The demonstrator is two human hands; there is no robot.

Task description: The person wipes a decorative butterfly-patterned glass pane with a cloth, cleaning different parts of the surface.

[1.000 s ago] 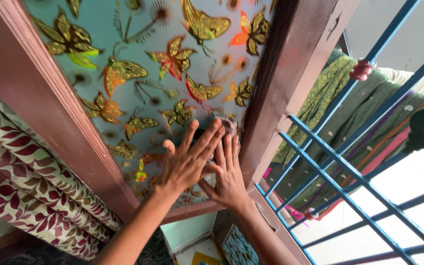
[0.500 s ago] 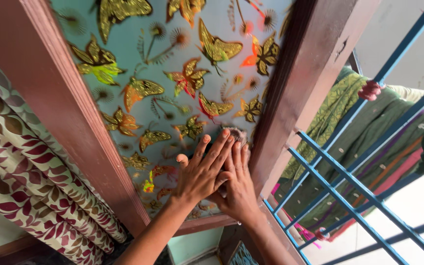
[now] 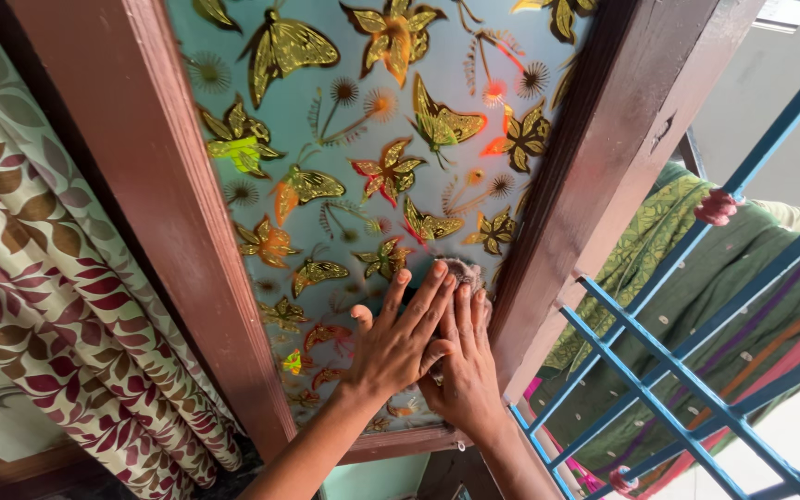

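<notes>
Presently, in the head view, both hands are pressed flat against a frosted glass pane printed with gold butterflies, near its lower right corner. The left hand is spread open, fingers extended, partly overlapping the right hand. A grey cloth is pinned under the right fingertips, beside the brown wooden frame. A leaf-patterned curtain is seen left; blue window bars right.

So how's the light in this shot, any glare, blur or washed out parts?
Head view: daylight glows through the frosted butterfly pane, whose gold butterflies flare orange and green; the sky beyond the blue grille is blown out white at lower right; both hands, left hand and right hand, are sharp; the wide lens tilts the wooden frame.
</notes>
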